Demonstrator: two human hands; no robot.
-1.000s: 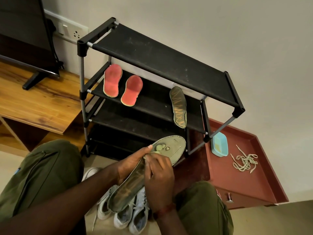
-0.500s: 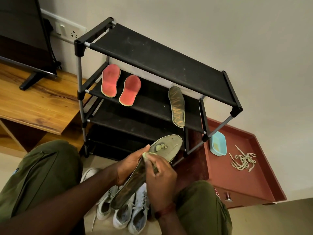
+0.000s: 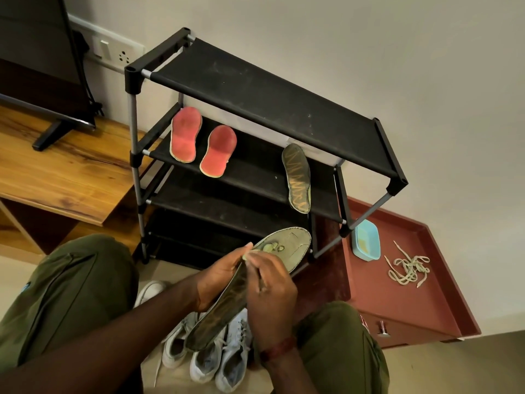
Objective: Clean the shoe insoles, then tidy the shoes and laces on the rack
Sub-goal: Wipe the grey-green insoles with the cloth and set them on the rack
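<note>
Held insole [image 3: 224, 308]: in front of the rack, above the floor, slanting with its toe end up toward the lowest shelves.
Left hand [image 3: 218, 277]: curled round the insole's left edge from beneath, thumb on top.
Right hand [image 3: 270, 288]: fingers curled, tips pinching a small pale wad [image 3: 247, 255] against the insole's upper face.
White shoes [image 3: 216, 356]: on the floor before the rack, side by side, under the insole's heel.
Rack [image 3: 255, 89]: black shelves, against the wall.
Pink insoles [image 3: 186, 135]: second shelf, left end, leaning back.
Dark insole [image 3: 297, 177]: second shelf, right end.
Red-brown tray [image 3: 397, 302]: just right of the rack, carrying a blue dish [image 3: 366, 243] and loose laces [image 3: 409, 270].
</note>
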